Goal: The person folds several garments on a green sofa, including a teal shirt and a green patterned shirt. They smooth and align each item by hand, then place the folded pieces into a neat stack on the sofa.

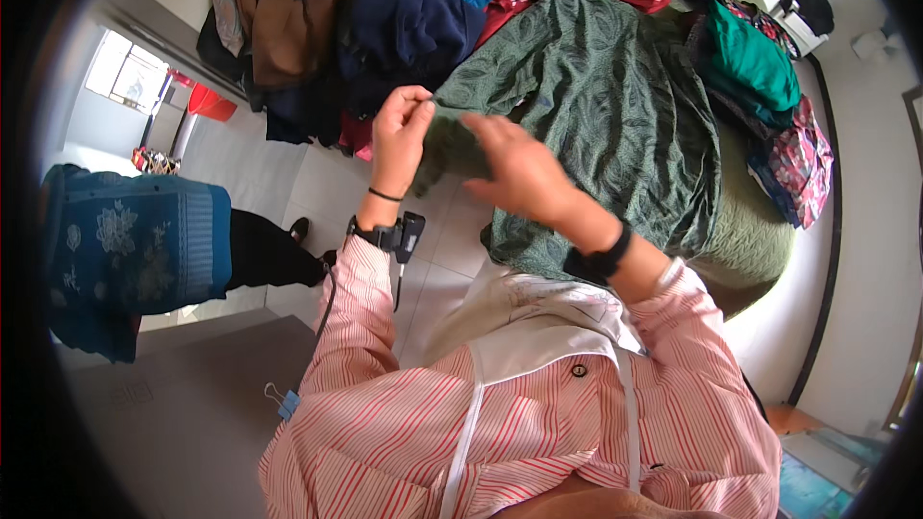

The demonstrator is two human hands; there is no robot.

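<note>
A dark green shirt with a leafy pattern (615, 106) lies spread over the near edge of the bed, its sleeve reaching out to the left. My left hand (402, 130) pinches the end of that sleeve between thumb and fingers, holding it raised. Slightly blurred, my right hand (524, 168) hovers by the underside of the sleeve, fingers stretched out and holding nothing that I can see. The shirt's lower part hangs down against my light-coloured apron (538, 312).
Heaped clothes (394, 29) pile up at the far left. Folded garments, a bright green one (755, 62) among them, lie at the right on the green bedcover (760, 250). At left stands another person in a blue patterned top (144, 250). A red basin (212, 103) is beyond.
</note>
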